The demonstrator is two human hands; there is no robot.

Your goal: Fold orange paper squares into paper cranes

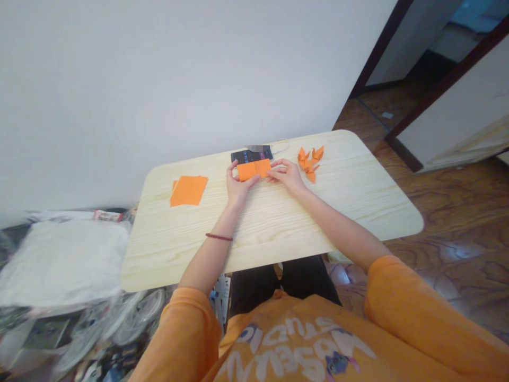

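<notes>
Your left hand [239, 184] and your right hand [285, 175] are both grasping a folded strip of orange origami paper [253, 170], held between them. Your left thumb and fingers pinch its left end, while your right fingertips [272, 167] press against its right end; neither hand is released or clenched into a fist. Just beyond your hands, partly hidden by the strip, lies a black smartphone [248, 156] with a thin white cable [283, 142] curving away behind it. Near your right hand, on its far side, sits a small cluster of orange paper cranes [309, 163]. Well to the left of your left hand, a stack of orange paper squares [188, 191] lies on the pale wood-grain table [278, 249], and a red beaded bracelet [219, 237] circles your left wrist
</notes>
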